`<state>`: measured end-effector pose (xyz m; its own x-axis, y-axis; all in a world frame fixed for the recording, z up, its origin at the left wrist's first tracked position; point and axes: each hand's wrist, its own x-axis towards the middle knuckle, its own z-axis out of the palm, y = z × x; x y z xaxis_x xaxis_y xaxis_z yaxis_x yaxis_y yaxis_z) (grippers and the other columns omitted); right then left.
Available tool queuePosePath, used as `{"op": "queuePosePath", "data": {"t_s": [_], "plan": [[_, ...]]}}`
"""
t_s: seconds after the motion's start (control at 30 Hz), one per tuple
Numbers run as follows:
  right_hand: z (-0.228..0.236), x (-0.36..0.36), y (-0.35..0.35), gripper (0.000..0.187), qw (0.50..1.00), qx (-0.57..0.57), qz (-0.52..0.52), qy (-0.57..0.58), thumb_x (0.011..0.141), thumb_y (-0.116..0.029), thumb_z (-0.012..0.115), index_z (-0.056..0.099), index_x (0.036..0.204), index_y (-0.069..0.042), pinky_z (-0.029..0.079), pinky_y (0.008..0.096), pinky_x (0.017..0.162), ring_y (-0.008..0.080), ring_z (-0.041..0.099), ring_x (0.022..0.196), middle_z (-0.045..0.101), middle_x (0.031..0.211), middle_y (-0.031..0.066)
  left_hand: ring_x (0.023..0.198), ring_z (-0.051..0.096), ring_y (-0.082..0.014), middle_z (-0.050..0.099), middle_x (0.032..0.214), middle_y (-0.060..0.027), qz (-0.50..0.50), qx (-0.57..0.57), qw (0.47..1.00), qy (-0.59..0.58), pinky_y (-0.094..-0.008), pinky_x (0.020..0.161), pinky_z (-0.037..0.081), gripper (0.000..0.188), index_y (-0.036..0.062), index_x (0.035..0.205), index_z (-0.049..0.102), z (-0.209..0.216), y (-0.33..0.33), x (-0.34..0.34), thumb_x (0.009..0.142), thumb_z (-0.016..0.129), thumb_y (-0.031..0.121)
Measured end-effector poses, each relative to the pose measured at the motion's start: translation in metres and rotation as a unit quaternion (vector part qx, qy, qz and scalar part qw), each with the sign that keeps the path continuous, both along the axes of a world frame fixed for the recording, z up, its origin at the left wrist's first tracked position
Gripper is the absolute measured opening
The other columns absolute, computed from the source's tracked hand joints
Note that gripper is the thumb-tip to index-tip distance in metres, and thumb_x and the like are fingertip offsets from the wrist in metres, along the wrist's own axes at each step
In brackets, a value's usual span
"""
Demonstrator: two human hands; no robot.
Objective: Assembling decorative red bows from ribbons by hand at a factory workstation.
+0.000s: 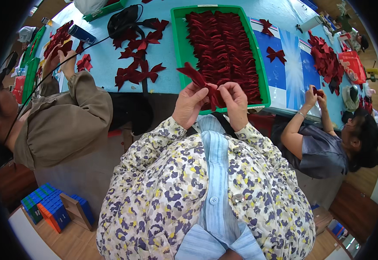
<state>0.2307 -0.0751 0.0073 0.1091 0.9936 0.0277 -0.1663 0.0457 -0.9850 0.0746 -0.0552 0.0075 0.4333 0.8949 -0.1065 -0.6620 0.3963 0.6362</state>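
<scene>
Between my two hands is a dark red ribbon bow [194,77], held above the near edge of a green tray [179,43]. My left hand [191,104] grips the bow around its middle, thumb on top, with one loop sticking up to the far left. The fingertips of my right hand [235,102] are pinched together on the bow's right part. Inside the tray, rows of finished-looking red bows [221,47] are packed tightly side by side.
Loose bows [139,73] and a black cord lie left of the tray. To the right, bows [276,54] rest on blue-and-white sheets [292,73], beside a heap of bows [325,56]. Co-workers sit on both sides, a sleeve [63,121] at left, hands [315,99] at right.
</scene>
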Motion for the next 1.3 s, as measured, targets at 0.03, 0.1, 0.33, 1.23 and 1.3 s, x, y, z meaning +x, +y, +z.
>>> {"op": "queuePosePath", "data": {"t_s": [0.03,0.1,0.33,1.23,1.3], "plan": [[0.006,0.0,0.0,0.01,0.999,0.021,-0.029,-0.004,0.089,-0.01,0.057,0.055,0.094,-0.001,0.045,0.0196,0.068,0.0049,0.054,0.075,0.059,0.084,0.0011,0.105,0.054,-0.0182,0.06,0.111,-0.01,0.0,-0.001,1.0,0.001,-0.0369,0.091,0.041,0.023,0.0073,0.109,0.056,0.0,-0.001,0.0,0.086,0.06,0.011],[0.018,0.002,0.0,0.01,0.999,0.018,-0.028,0.024,0.09,-0.01,0.056,0.056,0.093,0.0,0.045,0.02,0.068,0.005,0.054,0.074,0.059,0.082,0.0009,0.103,0.055,-0.0183,0.06,0.109,-0.0108,-0.004,0.005,1.0,0.021,-0.0368,0.091,0.042,0.022,0.0056,0.108,0.055,0.001,-0.002,0.0,0.087,0.06,0.011],[0.028,0.009,0.007,0.013,0.999,0.019,0.04,-0.017,0.089,-0.012,0.058,0.058,0.092,0.001,0.045,0.0182,0.065,0.0042,0.055,0.072,0.059,0.08,-0.0002,0.089,0.06,-0.014,0.063,0.106,-0.0113,-0.028,-0.01,0.999,0.028,-0.0287,0.08,0.048,0.021,0.0015,0.108,0.056,0.006,-0.013,0.002,0.087,0.057,0.008],[0.002,-0.008,0.017,0.011,0.989,-0.099,0.107,0.013,0.085,-0.011,0.062,0.059,0.088,-0.001,0.044,0.0199,0.06,0.0044,0.054,0.067,0.061,0.077,-0.0001,0.079,0.06,-0.0102,0.063,0.093,-0.0053,0.13,-0.135,0.98,0.06,-0.0231,0.069,0.049,0.015,0.0035,0.099,0.056,-0.015,-0.024,0.005,0.086,0.06,0.008],[0.002,-0.007,0.017,0.01,0.99,-0.094,0.109,0.007,0.086,-0.011,0.061,0.059,0.088,-0.001,0.044,0.0196,0.061,0.0041,0.053,0.068,0.06,0.077,-0.0007,0.076,0.056,-0.0078,0.061,0.09,-0.001,0.111,-0.116,0.986,0.04,-0.0213,0.064,0.046,0.013,0.0065,0.097,0.055,-0.017,-0.024,0.004,0.085,0.061,0.008]]}}
